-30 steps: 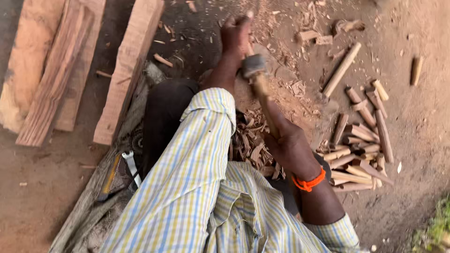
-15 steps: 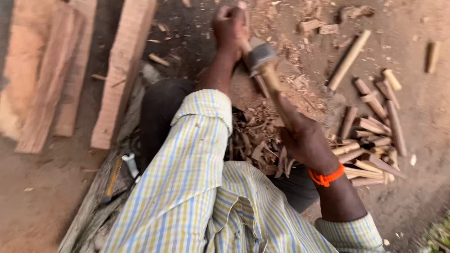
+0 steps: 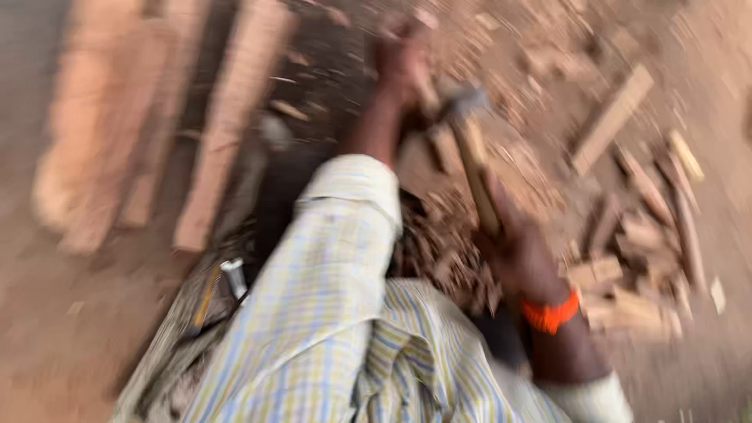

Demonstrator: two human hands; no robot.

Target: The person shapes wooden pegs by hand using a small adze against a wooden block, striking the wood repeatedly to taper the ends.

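Gripping the lower end of a wooden handle, the right hand (image 3: 521, 254) is closed around a hammer (image 3: 470, 133) whose grey metal head sits near the top middle of the blurred view, the shaft slanting up and to the left from the fist. An orange band (image 3: 551, 313) circles the right wrist just below the hand. The left hand (image 3: 399, 59) reaches out ahead, at the end of a striped shirt sleeve (image 3: 345, 243), and appears curled around a small upright piece of wood (image 3: 427, 90) just beside the hammer head; motion blur hides whether head and piece touch. Wood chips and shavings (image 3: 446, 243) lie heaped on the ground between the two arms. To the right, a scatter of short cut wooden sticks (image 3: 650, 227) lies near the right hand on bare earth, with one longer stick (image 3: 611, 117) lying apart above them. On the left, several long rough planks (image 3: 227, 117) lie side by side, well apart from both hands. A small metal tool (image 3: 233, 274) rests by the left elbow.
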